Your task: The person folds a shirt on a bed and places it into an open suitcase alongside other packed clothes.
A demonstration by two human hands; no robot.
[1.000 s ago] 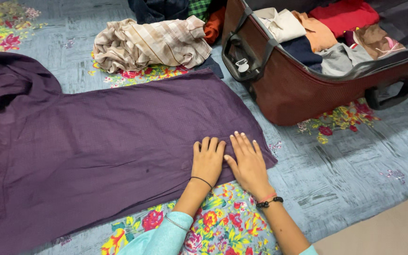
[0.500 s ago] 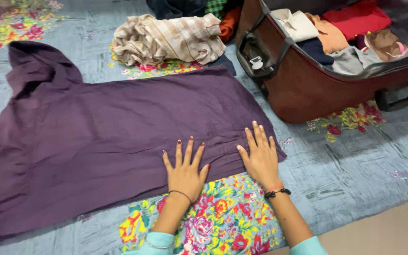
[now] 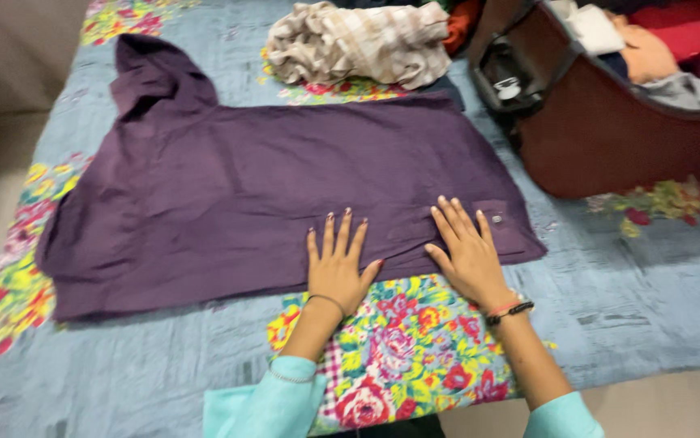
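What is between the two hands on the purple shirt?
Only flat purple shirt lies between the left hand and right hand, seen from the head camera.

Light is soft and even, moderately bright, with no glare; its source cannot be told; shadows are faint, only a thin dark rim under the left hand (image 3: 338, 272) and right hand (image 3: 470, 255); the whole frame is slightly smeared by motion blur, worst at the right, where the suitcase (image 3: 609, 138) and the clothes inside lose their edges; the purple shirt (image 3: 269, 186) is dark, its weave barely readable; the sheet (image 3: 633, 284) pattern looks streaky.
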